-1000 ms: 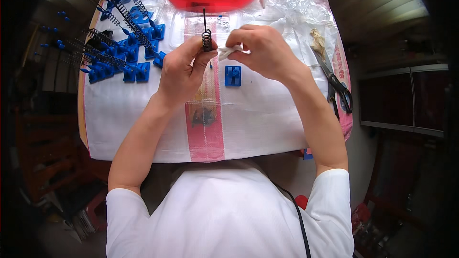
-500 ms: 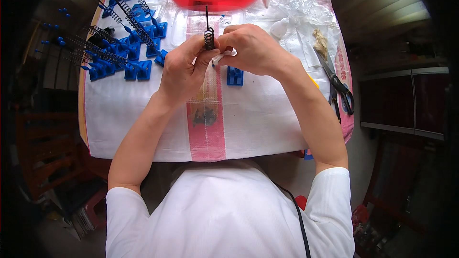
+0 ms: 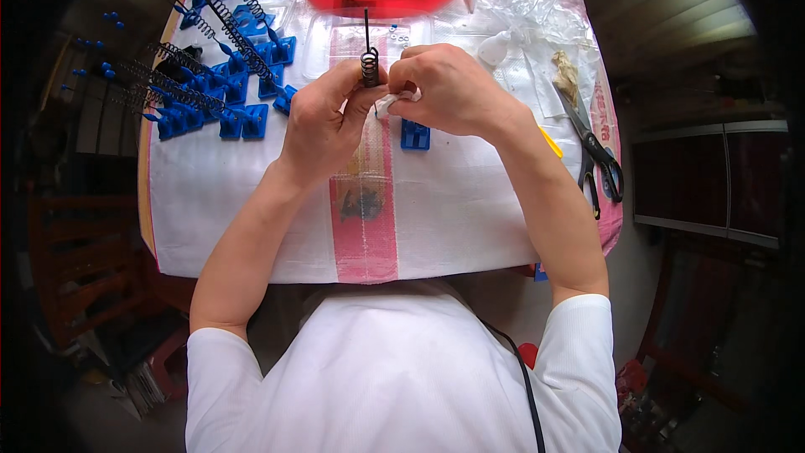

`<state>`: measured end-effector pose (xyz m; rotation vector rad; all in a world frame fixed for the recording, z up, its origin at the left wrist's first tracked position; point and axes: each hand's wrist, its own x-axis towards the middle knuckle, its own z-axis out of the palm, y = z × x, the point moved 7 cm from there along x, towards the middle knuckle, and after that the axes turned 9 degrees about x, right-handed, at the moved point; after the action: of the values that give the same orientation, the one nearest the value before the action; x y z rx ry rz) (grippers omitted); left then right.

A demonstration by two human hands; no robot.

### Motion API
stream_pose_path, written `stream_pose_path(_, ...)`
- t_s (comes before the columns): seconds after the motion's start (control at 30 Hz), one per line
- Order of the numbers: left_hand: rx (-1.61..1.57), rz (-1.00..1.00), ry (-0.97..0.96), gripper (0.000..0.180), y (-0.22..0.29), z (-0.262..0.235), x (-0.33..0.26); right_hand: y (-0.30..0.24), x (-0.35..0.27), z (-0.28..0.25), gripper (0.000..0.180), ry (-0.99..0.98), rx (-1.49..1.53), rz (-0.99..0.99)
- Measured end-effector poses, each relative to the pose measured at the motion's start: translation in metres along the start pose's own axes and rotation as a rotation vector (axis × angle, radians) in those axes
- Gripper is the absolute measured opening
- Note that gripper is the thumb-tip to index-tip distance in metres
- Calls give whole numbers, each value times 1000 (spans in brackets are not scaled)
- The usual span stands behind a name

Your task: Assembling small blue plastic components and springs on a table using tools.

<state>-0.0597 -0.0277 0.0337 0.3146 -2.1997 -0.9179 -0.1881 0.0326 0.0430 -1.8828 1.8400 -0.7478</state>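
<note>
Over a table draped in white woven sheeting [image 3: 251, 201], the left hand [image 3: 323, 117] pinches a small dark coiled metal spring on a thin black rod [image 3: 368, 54], held upright between both hands, while the right hand [image 3: 449, 88] closes around a scrap of white material [image 3: 390, 103] beside it, apparently steadying the work. A lone blue plastic block [image 3: 415, 134] lies just below the right hand, with finished blue-based spring rods [image 3: 210, 92] ranked at left. Compared with a second earlier, the grip looks unchanged, the hands barely shifted.
</note>
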Motion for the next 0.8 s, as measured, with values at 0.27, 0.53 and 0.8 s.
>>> stream_pose_path(0.27,3,-5,0,15,-1,0,0,-4,4,-6,17,7,-33,1)
stream_pose_path(0.53,5,-6,-8,15,0,-1,0,-1,4,-3,18,5,-29,0)
stream_pose_path(0.8,11,1,-6,15,-1,0,0,-1,5,-4,18,-14,-43,22)
